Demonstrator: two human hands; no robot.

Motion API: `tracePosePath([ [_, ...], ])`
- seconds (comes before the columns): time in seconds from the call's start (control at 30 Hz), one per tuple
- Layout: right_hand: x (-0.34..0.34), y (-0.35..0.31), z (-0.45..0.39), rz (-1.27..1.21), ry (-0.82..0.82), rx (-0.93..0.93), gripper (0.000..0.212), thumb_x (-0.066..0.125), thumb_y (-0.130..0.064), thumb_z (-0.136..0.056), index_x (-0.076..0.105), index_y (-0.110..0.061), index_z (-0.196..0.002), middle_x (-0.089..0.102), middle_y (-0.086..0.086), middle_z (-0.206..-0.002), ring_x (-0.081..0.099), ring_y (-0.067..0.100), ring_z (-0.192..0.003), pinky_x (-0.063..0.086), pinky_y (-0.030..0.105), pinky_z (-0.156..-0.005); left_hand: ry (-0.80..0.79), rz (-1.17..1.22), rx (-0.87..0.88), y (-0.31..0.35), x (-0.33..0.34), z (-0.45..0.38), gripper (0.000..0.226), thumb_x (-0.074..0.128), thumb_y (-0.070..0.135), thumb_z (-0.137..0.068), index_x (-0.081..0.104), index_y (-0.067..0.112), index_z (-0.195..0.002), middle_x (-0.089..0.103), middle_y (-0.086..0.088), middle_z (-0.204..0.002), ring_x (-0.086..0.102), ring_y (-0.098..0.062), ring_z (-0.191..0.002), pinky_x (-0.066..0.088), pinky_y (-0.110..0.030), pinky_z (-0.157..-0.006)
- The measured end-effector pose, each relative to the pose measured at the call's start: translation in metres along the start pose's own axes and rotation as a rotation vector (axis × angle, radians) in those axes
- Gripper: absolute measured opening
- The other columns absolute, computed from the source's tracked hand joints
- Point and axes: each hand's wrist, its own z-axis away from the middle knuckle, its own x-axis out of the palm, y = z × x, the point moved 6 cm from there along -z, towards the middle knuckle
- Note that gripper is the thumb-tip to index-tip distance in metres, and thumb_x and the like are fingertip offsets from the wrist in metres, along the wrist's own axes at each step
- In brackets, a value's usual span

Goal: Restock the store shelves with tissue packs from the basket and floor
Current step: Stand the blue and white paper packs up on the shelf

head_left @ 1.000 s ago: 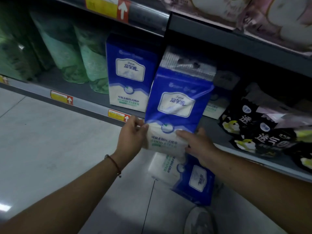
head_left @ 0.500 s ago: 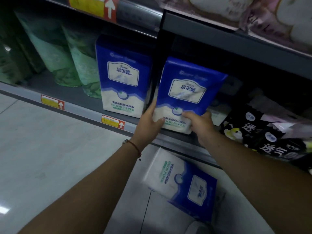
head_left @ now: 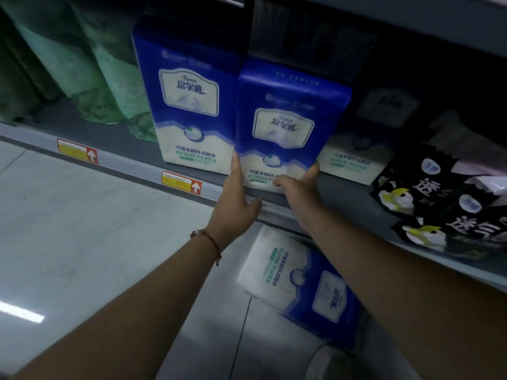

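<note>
A blue and white tissue pack [head_left: 285, 127] stands upright at the front edge of the grey shelf [head_left: 131, 165]. My left hand [head_left: 236, 204] lies with straight fingers against its lower left side, thumb under the corner. My right hand [head_left: 299, 193] cups the lower right corner, with the thumb up the side and a finger across the front. An identical pack [head_left: 189, 105] stands just to its left. Another [head_left: 354, 160] sits further back on the right. One more pack [head_left: 301, 278] lies on the floor below the shelf.
Green tissue rolls [head_left: 90, 78] fill the shelf's left part. Black packs [head_left: 439, 204] lie at the right. Red and yellow price tags [head_left: 181, 182] mark the shelf lip. Another shelf hangs close above. A shoe [head_left: 329, 363] shows at the bottom.
Both hands lifted the pack from below the shelf edge and set it upright on the shelf beside the other blue pack. Their grip has loosened to flat contact at its bottom corners.
</note>
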Motion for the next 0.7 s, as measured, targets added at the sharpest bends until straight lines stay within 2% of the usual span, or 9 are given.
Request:
tracePosePath([
  [0.07,0.002,-0.003,-0.005,0.026,-0.010,0.013,0.094,0.068,0.003,-0.080,0.015,-0.019,-0.154,0.052,0.000,-0.130,0.052,0.013,-0.103,0.036,0.010,-0.060,0.001,-0.123,0.020,0.003,0.001,0.001,0.101,0.066,0.016,-0.087,-0.004,0.033,-0.157,0.035,-0.005,-0.149,0.046,-0.010,-0.121,0.047,-0.032,-0.099],
  [0.1,0.002,-0.005,-0.008,0.037,-0.017,0.015,0.095,0.068,0.004,-0.080,0.014,-0.019,-0.155,0.052,0.001,-0.132,0.052,0.013,-0.103,0.037,0.010,-0.061,0.004,-0.223,0.039,0.004,0.002,0.002,0.095,0.065,0.019,-0.087,0.003,0.029,-0.158,0.035,-0.007,-0.149,0.048,-0.015,-0.122,0.047,-0.035,-0.099],
  [0.2,0.002,-0.005,-0.008,0.075,-0.038,0.003,0.095,0.065,0.008,-0.080,0.013,-0.019,-0.154,0.052,-0.001,-0.125,0.055,0.007,-0.090,0.037,0.008,-0.058,-0.056,-0.598,0.035,0.001,0.011,0.001,0.081,0.060,0.031,-0.089,0.017,0.024,-0.157,0.025,-0.015,-0.158,0.035,-0.032,-0.139,0.035,-0.046,-0.111],
  [0.27,0.004,-0.004,-0.005,0.089,-0.054,-0.003,0.094,0.065,0.008,-0.080,0.014,-0.021,-0.153,0.053,-0.003,-0.121,0.052,-0.003,-0.080,0.038,0.008,-0.055,-0.119,-0.702,-0.009,-0.001,0.017,0.001,0.080,0.056,0.034,-0.092,0.013,0.022,-0.158,0.014,-0.017,-0.162,0.019,-0.034,-0.148,0.024,-0.047,-0.118],
  [0.4,0.000,-0.005,-0.005,0.082,-0.095,-0.019,0.089,0.066,0.010,-0.079,0.022,-0.020,-0.150,0.057,-0.001,-0.119,0.052,-0.004,-0.081,0.042,0.005,-0.052,-0.213,-0.836,-0.039,-0.005,0.022,-0.003,0.077,0.045,0.043,-0.097,0.006,0.018,-0.158,0.003,-0.013,-0.165,0.003,-0.034,-0.151,0.011,-0.051,-0.122],
  [0.5,-0.011,-0.002,0.001,0.185,-0.152,-0.014,0.075,0.069,0.002,-0.080,0.036,-0.020,-0.143,0.063,0.003,-0.127,0.058,0.004,-0.088,0.047,0.017,-0.068,-0.224,-0.881,-0.024,-0.007,0.022,0.000,0.073,0.040,0.047,-0.099,0.008,0.018,-0.158,0.002,-0.012,-0.165,0.003,-0.034,-0.151,0.010,-0.053,-0.121],
  [0.57,-0.021,0.007,0.011,0.492,-0.192,-0.006,0.078,0.069,-0.014,-0.084,0.028,-0.024,-0.150,0.055,-0.004,-0.137,0.057,0.015,-0.110,0.047,0.027,-0.086,-0.188,-0.913,0.046,-0.006,0.023,0.011,0.070,0.037,0.048,-0.100,0.010,0.019,-0.158,0.004,-0.015,-0.165,0.004,-0.035,-0.151,0.010,-0.052,-0.122],
  [0.63,-0.034,0.024,0.019,0.905,-0.209,-0.026,0.090,0.065,-0.030,-0.090,0.006,-0.019,-0.158,0.029,0.002,-0.158,0.032,0.023,-0.143,0.034,0.037,-0.110,-0.193,-0.933,0.143,-0.007,0.028,0.030,0.068,0.036,0.047,-0.101,0.010,0.021,-0.158,0.003,-0.017,-0.164,0.006,-0.035,-0.151,0.010,-0.052,-0.122],
  [0.7,-0.043,0.040,0.029,1.175,-0.241,-0.079,0.094,0.060,-0.039,-0.094,-0.005,-0.016,-0.159,0.000,0.006,-0.167,0.004,0.027,-0.153,0.015,0.043,-0.120,-0.258,-0.944,0.237,-0.012,0.037,0.053,0.068,0.037,0.047,-0.101,0.011,0.022,-0.158,0.001,-0.016,-0.165,0.006,-0.035,-0.152,0.010,-0.051,-0.123],
])
